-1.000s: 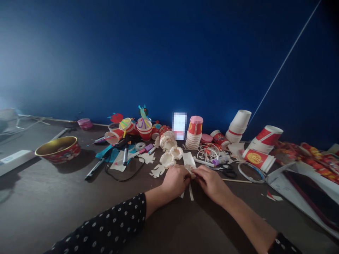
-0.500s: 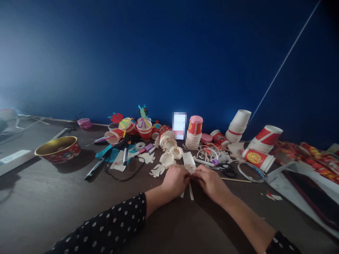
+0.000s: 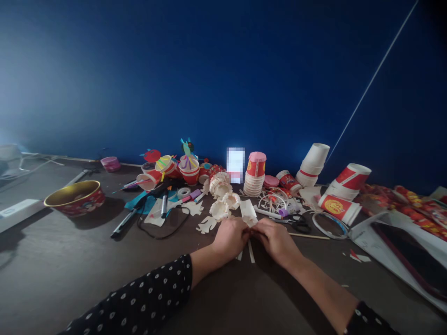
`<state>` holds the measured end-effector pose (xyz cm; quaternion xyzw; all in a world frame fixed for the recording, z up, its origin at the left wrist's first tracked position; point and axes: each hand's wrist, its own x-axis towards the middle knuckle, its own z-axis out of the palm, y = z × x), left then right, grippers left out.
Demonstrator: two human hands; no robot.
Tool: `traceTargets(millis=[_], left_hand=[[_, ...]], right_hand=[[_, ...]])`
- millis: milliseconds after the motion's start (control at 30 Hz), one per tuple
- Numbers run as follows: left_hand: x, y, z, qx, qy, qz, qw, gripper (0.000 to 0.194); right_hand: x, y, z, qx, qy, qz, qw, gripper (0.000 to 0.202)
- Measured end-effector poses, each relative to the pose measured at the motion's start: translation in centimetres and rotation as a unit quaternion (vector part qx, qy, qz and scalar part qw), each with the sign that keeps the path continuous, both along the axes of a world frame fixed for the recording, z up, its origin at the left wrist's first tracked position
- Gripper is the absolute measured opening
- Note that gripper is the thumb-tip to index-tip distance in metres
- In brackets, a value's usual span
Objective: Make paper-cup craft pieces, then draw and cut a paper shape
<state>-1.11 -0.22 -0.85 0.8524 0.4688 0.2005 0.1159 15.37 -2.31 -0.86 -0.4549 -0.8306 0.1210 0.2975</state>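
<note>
My left hand (image 3: 232, 236) and my right hand (image 3: 275, 238) meet at the middle of the table, fingertips pinched close together. Between them they grip a small piece of white paper, mostly covered by the fingers. Just beyond the fingertips lies a white paper piece (image 3: 248, 210). Narrow white strips (image 3: 251, 252) show below the hands on the dark table. Ruffled white paper shapes (image 3: 220, 209) sit behind my left hand, with a cut-out paper piece (image 3: 206, 224) beside them. Black-handled scissors (image 3: 301, 224) lie to the right of my right hand.
A stack of paper cups (image 3: 254, 174) stands behind the hands. At the left are a red and gold bowl (image 3: 75, 198), a cutter knife (image 3: 124, 224) and a marker (image 3: 164, 204). More cups (image 3: 338, 209) and a white tray holding a dark device (image 3: 412, 258) are at the right.
My right hand's fingertips have shifted slightly left, closer to my left hand. The whole view has moved a little; the objects on the table keep their places.
</note>
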Motion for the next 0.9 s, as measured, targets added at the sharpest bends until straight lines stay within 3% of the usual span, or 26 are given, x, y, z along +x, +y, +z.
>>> traceTargets(millis=[533,700,900], left_hand=[[-0.1,0.0,0.2,-0.003,-0.011,-0.002,1.0,0.012],[-0.2,0.0,0.0,0.0,-0.025,-0.011,1.0,0.011],[-0.1,-0.1,0.3,0.0,-0.018,-0.017,1.0,0.012]], right_hand=[[0.4,-0.2,0.9,0.021,0.021,0.019,0.999,0.02],[2.4,0.0,1.5,0.033,0.012,-0.049,0.998,0.016],[5.3,0.1,1.9,-0.032,-0.123,-0.134,0.983,0.012]])
